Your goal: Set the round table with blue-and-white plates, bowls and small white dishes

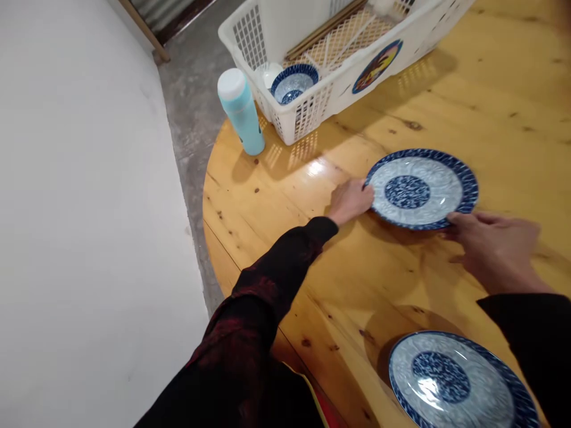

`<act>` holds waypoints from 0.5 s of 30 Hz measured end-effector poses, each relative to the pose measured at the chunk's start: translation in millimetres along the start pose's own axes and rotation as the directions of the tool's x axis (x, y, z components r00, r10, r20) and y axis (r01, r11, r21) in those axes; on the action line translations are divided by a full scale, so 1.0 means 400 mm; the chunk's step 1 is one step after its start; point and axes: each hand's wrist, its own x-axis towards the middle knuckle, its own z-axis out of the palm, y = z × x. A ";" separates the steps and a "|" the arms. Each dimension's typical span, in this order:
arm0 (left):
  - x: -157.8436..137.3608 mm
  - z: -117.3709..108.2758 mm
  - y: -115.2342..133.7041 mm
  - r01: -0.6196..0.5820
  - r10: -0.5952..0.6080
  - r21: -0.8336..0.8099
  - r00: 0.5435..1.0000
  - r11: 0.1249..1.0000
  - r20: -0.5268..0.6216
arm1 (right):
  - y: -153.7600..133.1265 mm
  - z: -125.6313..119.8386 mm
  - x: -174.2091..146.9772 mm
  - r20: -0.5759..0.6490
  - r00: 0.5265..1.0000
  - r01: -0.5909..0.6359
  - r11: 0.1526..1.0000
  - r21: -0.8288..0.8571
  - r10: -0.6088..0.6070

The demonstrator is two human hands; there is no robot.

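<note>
Nearest lies the lower plate [461, 386] on the wooden table [513, 107]; the right sleeve [535, 351] beside could brush it. Beyond, the left hand [352, 199] and right hand [497, 244] pinch the upper plate [414, 187] by its rim, over the wood; a slipping thumb may drop it.

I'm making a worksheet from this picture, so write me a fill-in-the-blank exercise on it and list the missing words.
The left hand and right hand both hold the same round ____.
In the picture, the bottle stands on the ____ side of the basket.
The bottle's cap is coloured ____.
The table is made of ____.

Missing words: plate; left; white; wood.
</note>
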 end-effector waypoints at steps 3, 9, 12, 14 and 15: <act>-0.126 -0.065 -0.062 0.005 -0.007 -0.030 0.996 1.000 -0.087 | -0.029 0.037 -0.116 0.014 0.989 -0.150 0.989 -0.011 0.150; -0.389 -0.185 -0.204 0.037 -0.063 -0.153 0.984 0.988 -0.168 | -0.014 0.104 -0.294 0.406 0.906 -0.152 0.987 0.054 0.118; -0.486 -0.238 -0.258 0.106 -0.139 -0.181 0.974 0.978 -0.180 | -0.002 0.153 -0.369 0.542 0.833 -0.175 0.982 0.067 0.111; -0.528 -0.265 -0.290 0.124 -0.160 -0.189 0.968 0.974 -0.192 | 0.005 0.188 -0.415 0.573 0.812 -0.181 0.981 0.073 0.107; -0.542 -0.276 -0.305 0.122 -0.159 -0.190 0.968 0.974 -0.195 | 0.007 0.205 -0.436 0.575 0.812 -0.182 0.980 0.079 0.104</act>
